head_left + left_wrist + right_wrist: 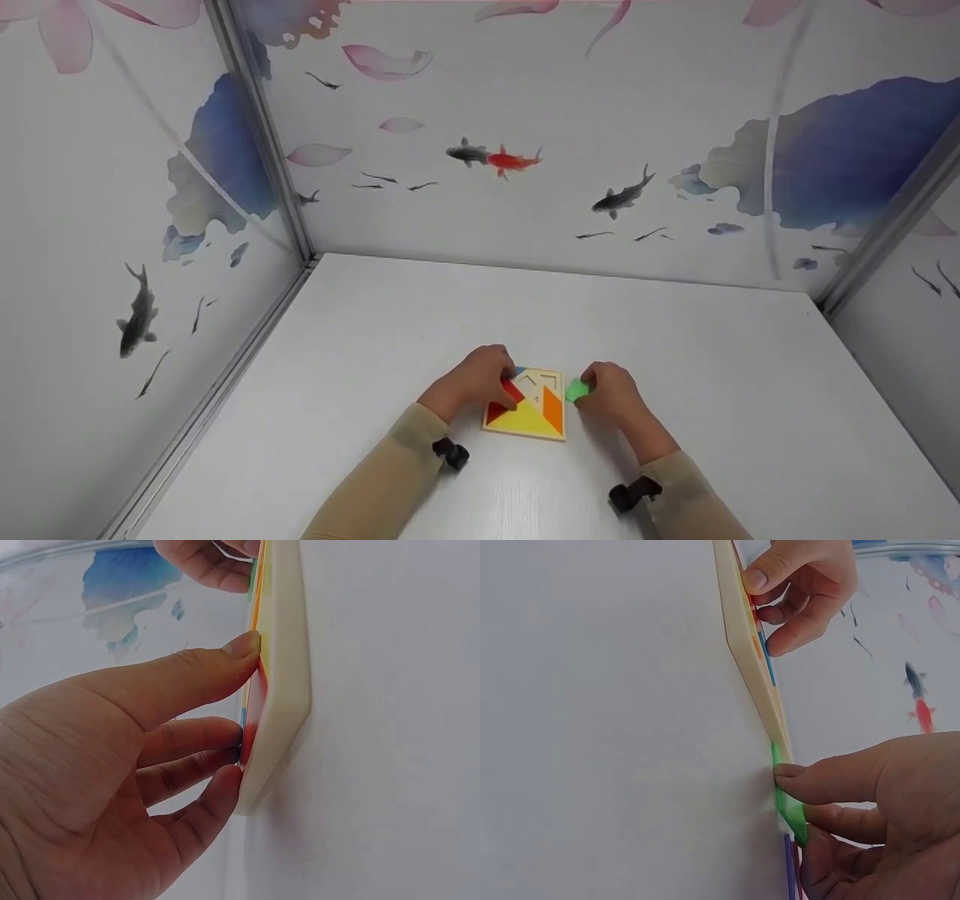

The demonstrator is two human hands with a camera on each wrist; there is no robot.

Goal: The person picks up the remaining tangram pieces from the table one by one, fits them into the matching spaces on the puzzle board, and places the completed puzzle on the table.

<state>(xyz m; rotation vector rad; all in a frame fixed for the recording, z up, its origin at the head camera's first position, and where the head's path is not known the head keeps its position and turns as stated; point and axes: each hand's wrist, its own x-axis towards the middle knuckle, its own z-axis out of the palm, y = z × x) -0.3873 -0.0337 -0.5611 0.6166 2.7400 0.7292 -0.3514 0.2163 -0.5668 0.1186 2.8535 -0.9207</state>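
A square wooden tangram board (525, 433) lies on the table with yellow, orange, red and blue pieces in it and several bare recesses near its far right. My left hand (480, 379) holds the board at its left side, thumb and bent fingers on its face around a red piece (513, 390). The thumb tip (244, 645) touches near the yellow piece (531, 421). Just right of the board, my right hand (611, 394) pinches a green tangram piece (577, 390) between thumb and fingers. The green piece (791, 814) appears tilted beside the board's edge.
Beyond the right hand, a purple piece (790, 866) and a dark red piece (798, 870) show in the right wrist view; the hand hides them in the head view. The white table (420, 315) is bounded by printed walls (525, 217) at the back and sides.
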